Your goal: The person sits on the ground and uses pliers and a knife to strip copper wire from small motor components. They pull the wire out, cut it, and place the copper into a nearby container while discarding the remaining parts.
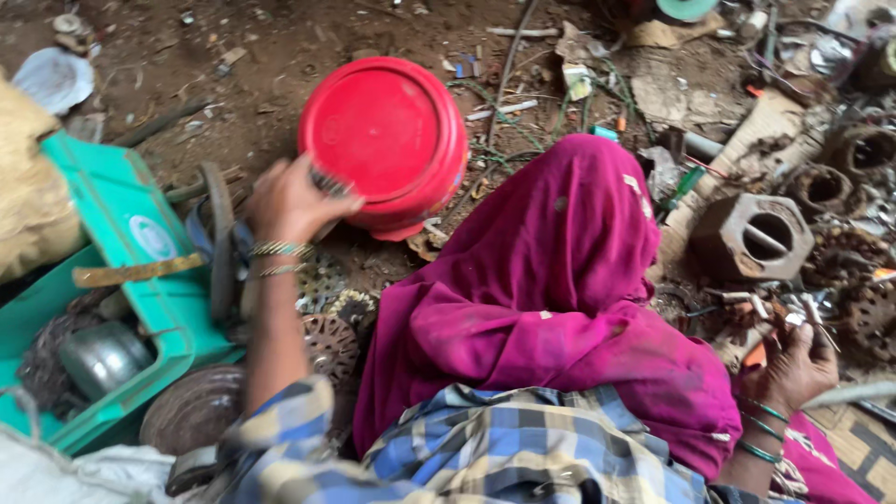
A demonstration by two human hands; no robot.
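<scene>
My left hand (291, 201), with bangles at the wrist, reaches forward and grips the rim of a red plastic bucket (383, 140). The bucket lies tipped on the dirt with its round base facing me. At the lower right my right hand (793, 369), wearing green bangles, is closed around a few small metal pieces (805, 313). What exactly they are is too small to tell. A magenta cloth (551, 299) is draped between my arms and hides the ground there. My checked sleeve (280, 420) covers the left upper arm.
A green plastic crate (121, 215) at the left holds a steel bowl (103, 359) and wire. Rusty perforated discs (327, 341) lie beside it. A rusty hexagonal housing (754, 235) and other round metal casings sit at the right. Scrap litters the dirt ground (233, 84).
</scene>
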